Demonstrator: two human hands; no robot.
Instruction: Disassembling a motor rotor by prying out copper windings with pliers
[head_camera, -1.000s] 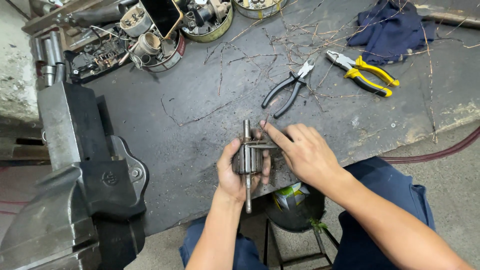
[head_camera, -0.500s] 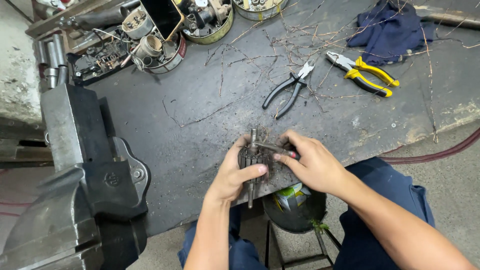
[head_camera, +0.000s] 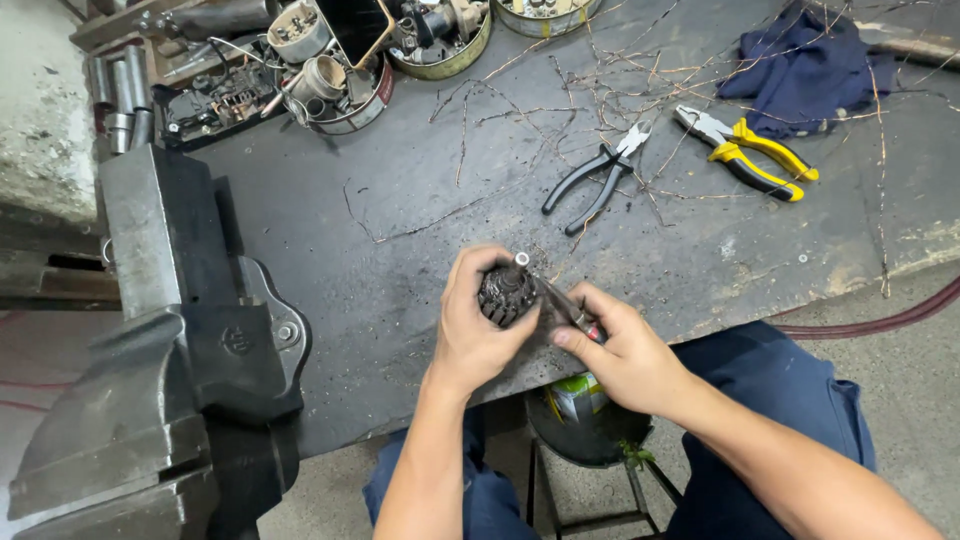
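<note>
My left hand (head_camera: 478, 335) grips a dark, grimy motor armature (head_camera: 506, 292) with a steel shaft, its end turned towards the camera, just above the near edge of the dark metal workbench (head_camera: 400, 200). My right hand (head_camera: 618, 350) holds a thin tool with a red-tipped handle (head_camera: 566, 305) against the armature's side. Both hands sit close together at the bench's front edge, over my blue trousers.
A large grey bench vise (head_camera: 160, 350) fills the left. Black-handled pliers (head_camera: 597, 178) and yellow-handled pliers (head_camera: 748, 152) lie beyond the hands among loose copper wire strands. A blue cloth (head_camera: 800, 65) lies far right; round tins of parts (head_camera: 345, 75) stand at the back. A bucket (head_camera: 585, 415) sits below.
The armature has been tipped from upright, shaft vertical, to pointing its end at the camera. My left hand has re-gripped around it, and my right hand has shifted lower right with the tool.
</note>
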